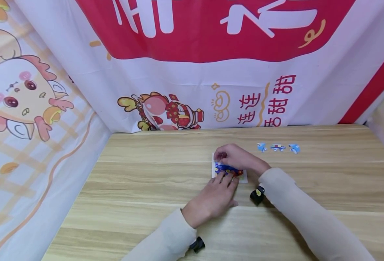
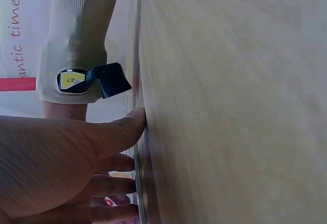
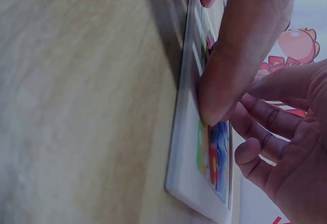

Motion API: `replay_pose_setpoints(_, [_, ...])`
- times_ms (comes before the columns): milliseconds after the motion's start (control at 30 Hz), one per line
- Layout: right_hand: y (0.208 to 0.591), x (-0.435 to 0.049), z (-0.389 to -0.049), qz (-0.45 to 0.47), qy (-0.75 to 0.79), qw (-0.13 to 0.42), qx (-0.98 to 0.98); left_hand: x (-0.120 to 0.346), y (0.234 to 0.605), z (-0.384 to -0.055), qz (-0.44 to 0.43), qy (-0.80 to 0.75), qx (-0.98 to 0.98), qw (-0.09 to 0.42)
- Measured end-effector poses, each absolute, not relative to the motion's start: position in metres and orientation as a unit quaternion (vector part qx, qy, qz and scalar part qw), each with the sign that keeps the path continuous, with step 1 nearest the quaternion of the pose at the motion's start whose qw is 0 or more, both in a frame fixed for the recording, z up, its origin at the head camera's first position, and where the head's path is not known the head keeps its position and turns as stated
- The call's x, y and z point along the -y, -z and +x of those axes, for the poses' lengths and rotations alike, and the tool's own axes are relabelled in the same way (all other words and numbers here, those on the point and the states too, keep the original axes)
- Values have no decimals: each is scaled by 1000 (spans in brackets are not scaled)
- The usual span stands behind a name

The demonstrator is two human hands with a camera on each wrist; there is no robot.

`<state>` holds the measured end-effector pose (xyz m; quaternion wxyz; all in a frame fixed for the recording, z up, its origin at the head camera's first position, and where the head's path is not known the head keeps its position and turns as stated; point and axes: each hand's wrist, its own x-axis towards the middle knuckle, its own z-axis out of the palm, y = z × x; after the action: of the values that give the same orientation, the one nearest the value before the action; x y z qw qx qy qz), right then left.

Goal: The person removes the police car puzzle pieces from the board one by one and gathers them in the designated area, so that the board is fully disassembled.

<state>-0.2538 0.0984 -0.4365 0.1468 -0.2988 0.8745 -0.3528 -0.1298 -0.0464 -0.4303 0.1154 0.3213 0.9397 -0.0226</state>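
Note:
A small flat puzzle board (image 1: 245, 180) with a white border lies on the table, its picture of blue, red and yellow partly covered by both hands. My left hand (image 1: 216, 197) rests its extended fingertips on the near part of the picture. Bent over the board's far left corner, my right hand (image 1: 232, 156) has its fingertips close together at the picture. In the right wrist view, a left-hand finger (image 3: 230, 66) presses on the board, with the curled fingers of the right hand (image 3: 286, 132) beyond. I cannot tell whether these pinch a piece.
Three loose puzzle pieces lie in a row at the back right: a light blue one (image 1: 261, 147), one with red and yellow (image 1: 278, 147) and a blue one (image 1: 294, 148). A printed cloth (image 1: 185, 79) hangs behind the wooden table (image 1: 139, 174).

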Motion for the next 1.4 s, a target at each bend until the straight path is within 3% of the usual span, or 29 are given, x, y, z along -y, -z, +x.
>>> replay_pose_setpoints(1033, [439, -92, -258, -288, 339, 169, -879, 50, 429, -132, 315, -20, -942, 110])
replay_pose_setpoints(1400, [440, -91, -259, -264, 338, 179, -886, 50, 430, -134, 297, -37, -943, 147])
